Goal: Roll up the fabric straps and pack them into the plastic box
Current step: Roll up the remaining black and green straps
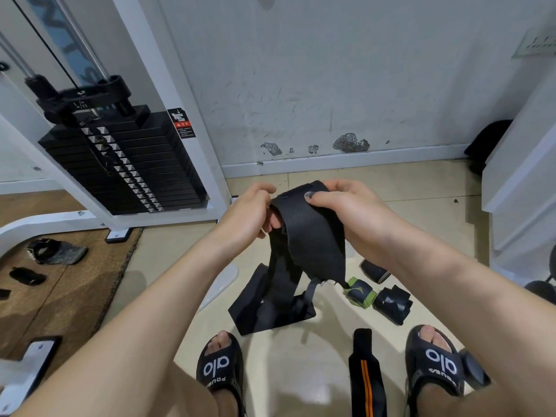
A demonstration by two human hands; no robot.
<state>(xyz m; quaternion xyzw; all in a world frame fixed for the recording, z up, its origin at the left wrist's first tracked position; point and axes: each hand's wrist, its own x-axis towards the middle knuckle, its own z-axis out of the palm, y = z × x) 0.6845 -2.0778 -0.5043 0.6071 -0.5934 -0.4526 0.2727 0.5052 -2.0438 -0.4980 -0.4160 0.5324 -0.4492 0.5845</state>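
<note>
A wide black fabric strap (313, 236) hangs between my hands above the tiled floor. My left hand (251, 213) grips its upper left edge with curled fingers. My right hand (343, 209) pinches the top right, thumb pressed on the front face. The strap's lower end trails down onto another black strap piece (264, 308) lying flat on the floor. Rolled straps lie to the right: a green and black one (359, 293), a black one (391, 303) and a dark one (374, 270). A black strap with orange stripes (365, 374) lies between my feet. No plastic box can be made out.
A white weight machine with a black plate stack (120, 164) stands at the left. A white lid-like piece (221, 282) lies on the floor under my left forearm. Dark items (55, 251) sit on the brown mat. A white cabinet (523, 188) stands at the right.
</note>
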